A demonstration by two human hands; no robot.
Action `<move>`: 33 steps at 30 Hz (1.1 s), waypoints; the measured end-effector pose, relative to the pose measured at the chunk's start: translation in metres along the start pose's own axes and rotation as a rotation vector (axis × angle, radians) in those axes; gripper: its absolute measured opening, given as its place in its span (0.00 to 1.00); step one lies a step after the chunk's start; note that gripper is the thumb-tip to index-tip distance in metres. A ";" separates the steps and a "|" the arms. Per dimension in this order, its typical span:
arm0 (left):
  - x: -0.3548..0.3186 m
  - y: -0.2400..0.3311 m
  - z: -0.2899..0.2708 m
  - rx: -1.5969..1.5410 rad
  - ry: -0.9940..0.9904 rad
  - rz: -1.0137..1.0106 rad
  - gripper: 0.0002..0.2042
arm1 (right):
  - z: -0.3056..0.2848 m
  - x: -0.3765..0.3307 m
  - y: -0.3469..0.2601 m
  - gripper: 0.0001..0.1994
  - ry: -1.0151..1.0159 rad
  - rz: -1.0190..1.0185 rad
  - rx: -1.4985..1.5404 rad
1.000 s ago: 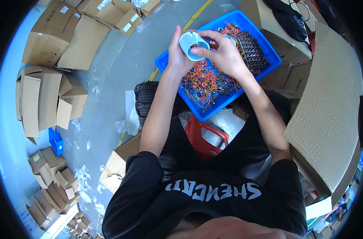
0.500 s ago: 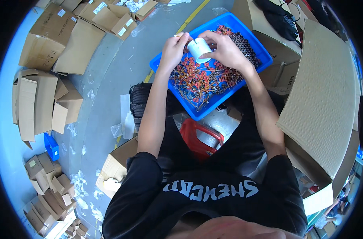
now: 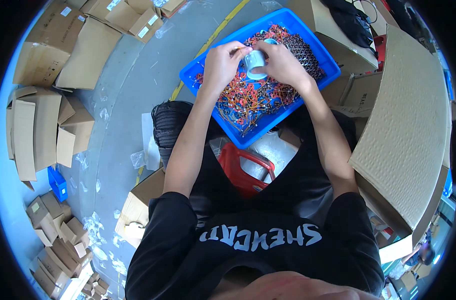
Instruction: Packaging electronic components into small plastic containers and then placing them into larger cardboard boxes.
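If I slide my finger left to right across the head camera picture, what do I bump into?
Flattened cardboard boxes → small blue bin → black shoe → left hand → white roll → right hand → big cardboard sheet.

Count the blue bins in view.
2. A large blue tray of small wired parts under both hands, and a small blue bin on the floor at left. Others may be hidden.

Both bare forearms reach forward and angle toward each other over the blue tray [image 3: 198, 75]. The left hand [image 3: 219, 64] is curled above the tray's middle, thumb and forefinger pinched together. The right hand [image 3: 283, 65] sits just beside it, fingers bent and closed, knuckles up, wrist slightly bent inward.
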State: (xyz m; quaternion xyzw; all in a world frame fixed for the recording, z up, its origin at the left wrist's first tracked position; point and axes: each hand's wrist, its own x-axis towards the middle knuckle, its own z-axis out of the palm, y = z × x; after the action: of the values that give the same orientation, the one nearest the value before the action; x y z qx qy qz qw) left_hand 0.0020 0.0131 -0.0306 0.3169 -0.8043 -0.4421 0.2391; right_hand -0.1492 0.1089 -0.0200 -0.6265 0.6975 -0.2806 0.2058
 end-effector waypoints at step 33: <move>0.048 0.008 0.002 -0.941 -0.145 -0.038 0.22 | -0.023 0.034 0.020 0.10 0.294 0.125 0.911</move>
State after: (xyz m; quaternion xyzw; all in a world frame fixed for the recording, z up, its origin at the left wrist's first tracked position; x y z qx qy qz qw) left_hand -0.0346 -0.0166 -0.0200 0.1572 -0.5255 -0.7837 0.2917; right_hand -0.1834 0.0792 -0.0137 -0.3830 0.5617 -0.6303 0.3749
